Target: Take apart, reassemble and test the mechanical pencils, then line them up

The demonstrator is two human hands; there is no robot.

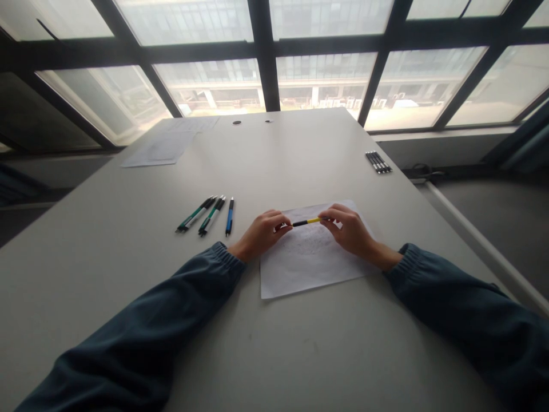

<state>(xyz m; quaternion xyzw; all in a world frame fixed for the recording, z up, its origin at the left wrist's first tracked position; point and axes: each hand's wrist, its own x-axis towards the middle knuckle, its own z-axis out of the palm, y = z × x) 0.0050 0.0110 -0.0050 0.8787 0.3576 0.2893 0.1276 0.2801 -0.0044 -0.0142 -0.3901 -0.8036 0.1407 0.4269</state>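
A person's two hands meet over a sheet of paper [295,277] on a white table [128,240], with a yellow-and-black pen [307,221] held between them. The left hand [262,233] has its thumb and fingertips closed in a pinch at the dark end, while the right hand [349,230] is closed on the yellow end, its fingers hiding whatever lies beyond. The pen lies nearly level, above the far half of the sheet; whether any part of it touches the paper cannot be told from this view. Both holds look light and sit close to the ends, so a sudden twist or an uneven pull could let one end slip and the pen drop or spring aside. If it consists of separate parts, a small piece could escape from under the right fingers, and since the table looks smooth, something round could roll well away before being caught. Dark marks, too faint to make out, show on the sheet beneath; a tip brushing them could add a stray line, and a wrist dragging on the paper could shift or crease it. To the left, the blue pen [230,217] and the green-and-white pens [206,214] lie near the left forearm, where a careless sideways sweep could scatter them. The row of dark pens [378,162] lies close to the table's right edge, so a knock there could send one over.
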